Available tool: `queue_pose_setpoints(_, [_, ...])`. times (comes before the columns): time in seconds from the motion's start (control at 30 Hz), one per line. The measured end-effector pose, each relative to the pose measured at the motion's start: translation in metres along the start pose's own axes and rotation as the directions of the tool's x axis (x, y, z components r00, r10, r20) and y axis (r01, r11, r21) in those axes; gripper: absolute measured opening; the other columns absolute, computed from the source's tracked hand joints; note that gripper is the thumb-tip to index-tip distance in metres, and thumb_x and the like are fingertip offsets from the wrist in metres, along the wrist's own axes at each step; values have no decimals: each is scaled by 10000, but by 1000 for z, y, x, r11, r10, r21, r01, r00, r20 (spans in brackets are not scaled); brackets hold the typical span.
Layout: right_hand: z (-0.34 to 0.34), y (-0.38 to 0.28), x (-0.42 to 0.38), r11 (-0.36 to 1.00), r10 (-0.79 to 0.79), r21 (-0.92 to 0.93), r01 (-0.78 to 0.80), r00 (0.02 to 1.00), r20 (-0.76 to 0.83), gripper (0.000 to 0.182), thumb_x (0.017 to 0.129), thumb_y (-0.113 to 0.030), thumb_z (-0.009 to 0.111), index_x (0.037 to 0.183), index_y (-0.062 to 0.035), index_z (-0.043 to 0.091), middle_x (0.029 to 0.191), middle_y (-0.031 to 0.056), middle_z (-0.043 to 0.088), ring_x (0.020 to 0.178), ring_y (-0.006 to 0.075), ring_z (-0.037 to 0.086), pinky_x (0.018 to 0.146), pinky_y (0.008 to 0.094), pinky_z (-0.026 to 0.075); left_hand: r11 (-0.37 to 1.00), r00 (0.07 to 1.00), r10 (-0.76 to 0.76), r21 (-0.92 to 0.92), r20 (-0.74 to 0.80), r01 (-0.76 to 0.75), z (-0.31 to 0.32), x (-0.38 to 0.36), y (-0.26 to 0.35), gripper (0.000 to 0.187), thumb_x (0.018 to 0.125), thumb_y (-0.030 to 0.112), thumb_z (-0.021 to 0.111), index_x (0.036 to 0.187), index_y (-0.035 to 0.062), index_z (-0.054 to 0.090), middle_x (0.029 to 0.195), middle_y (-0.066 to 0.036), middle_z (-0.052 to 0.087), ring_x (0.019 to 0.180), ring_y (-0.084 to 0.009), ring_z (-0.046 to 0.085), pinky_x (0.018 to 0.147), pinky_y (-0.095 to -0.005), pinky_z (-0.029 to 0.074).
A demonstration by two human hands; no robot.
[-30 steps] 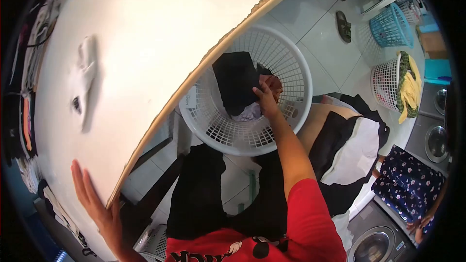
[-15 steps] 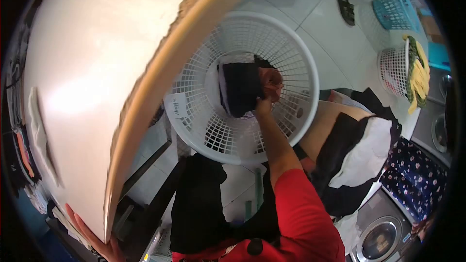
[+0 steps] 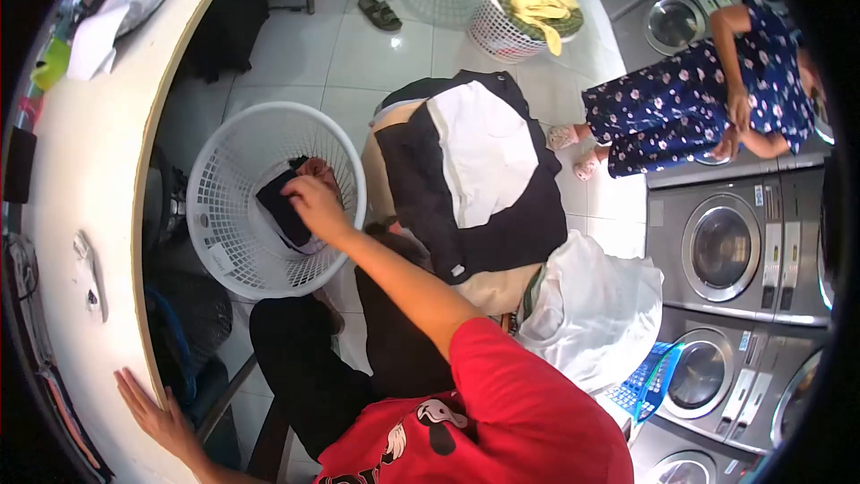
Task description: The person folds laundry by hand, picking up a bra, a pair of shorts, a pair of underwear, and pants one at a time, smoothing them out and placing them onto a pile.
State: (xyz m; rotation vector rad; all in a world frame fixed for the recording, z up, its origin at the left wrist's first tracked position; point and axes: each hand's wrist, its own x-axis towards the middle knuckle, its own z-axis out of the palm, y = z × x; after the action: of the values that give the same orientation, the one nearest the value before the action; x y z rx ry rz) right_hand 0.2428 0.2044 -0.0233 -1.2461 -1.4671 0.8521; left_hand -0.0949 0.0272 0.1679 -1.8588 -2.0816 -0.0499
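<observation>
My right hand [image 3: 315, 208] is over the white laundry basket [image 3: 356, 157], its fingers loosely curled and apart, with no garment visibly gripped. Just beneath it, a folded black garment [image 3: 279, 208] and a brown garment [image 3: 320, 172] lie at the bottom of the basket; whether the fingertips touch them is hard to tell. My left hand [image 3: 159, 419] rests flat on the edge of the pale tabletop [image 3: 103, 305], fingers stretched out. A small white cloth [image 3: 87, 273] lies on that tabletop farther up.
A pile of black clothes [image 3: 417, 202] with a white garment [image 3: 488, 152] on top sits right of the basket. Beyond are a basket with yellow cloth [image 3: 542, 9], a sandal [image 3: 380, 13] and a person in a floral dress [image 3: 663, 116]. Front-loading machines [image 3: 721, 246] line the right side.
My view has swung rightward, bringing the person and machines into sight. My right hand has come away from the brown garment and risen. My left hand stays on the table edge.
</observation>
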Motion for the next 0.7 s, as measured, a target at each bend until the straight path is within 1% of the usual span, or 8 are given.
queue_pose_setpoints(0.07, [-47,-5,-13,989,-115,-101,108,991,-69,150,742,-13,523,881,-51,564,945,111,551,939,299,523,822,368,421,1000,1000,-25,-1,-16,25,-2,0,4,589,813,140,546,1362,130,334,1407,-111,318,1288,-308,306,1049,-435,255])
queue_pose_setpoints(0.1, [-73,-1,-23,951,-109,-299,76,989,-97,164,729,-19,532,884,-56,572,958,104,549,937,299,520,816,388,424,999,1000,-26,-23,-18,25,-5,1,7,601,803,119,553,1362,133,333,1409,-100,317,1291,-299,301,1049,-425,256])
queue_pose_setpoints(0.23, [-155,23,-71,733,-33,-649,-205,942,-335,237,720,-49,557,956,-64,562,1001,126,525,960,321,499,801,422,431,998,998,-65,-26,-24,64,-4,1,12,661,771,91,583,1371,150,312,1417,-82,304,1291,-287,298,1040,-413,263])
queue_pose_setpoints(0.33, [-182,27,-100,442,247,-732,-518,855,-455,368,751,-88,575,1104,-70,475,1024,154,511,1004,321,490,794,422,445,994,994,-111,-1,-16,111,-4,1,15,686,764,82,590,1378,155,293,1418,-82,299,1286,-285,305,1028,-412,274])
queue_pose_setpoints(0.47, [-194,50,-124,342,385,-742,-576,806,-449,444,760,-99,580,1170,-84,408,1002,153,532,984,332,516,782,433,459,993,992,-116,-28,-41,115,-6,-1,19,712,747,90,611,1378,143,285,1418,-89,297,1285,-291,301,1029,-424,266])
queue_pose_setpoints(0.6, [-208,51,-120,432,463,-708,-560,811,-359,481,761,-72,552,1201,-82,360,942,183,579,901,370,565,762,468,451,975,976,-45,-223,-215,-4,-20,-8,46,655,746,68,602,1344,94,334,1392,-140,327,1262,-328,330,1031,-422,259])
queue_pose_setpoints(0.67, [-215,57,-116,530,407,-719,-451,878,-251,425,751,-55,550,1155,-64,417,857,161,581,844,314,588,699,407,471,768,952,-78,-627,-296,-132,-8,-23,79,552,749,12,560,1278,52,407,1330,-150,398,1215,-297,398,993,-384,318])
queue_pose_setpoints(0.7, [-217,49,-111,532,404,-721,-444,881,-245,425,751,-55,550,1155,-64,417,857,161,581,844,314,588,699,407,471,535,983,-80,-839,-168,-100,-11,-30,105,503,752,-3,541,1242,38,437,1293,-143,428,1190,-270,422,965,-360,345])
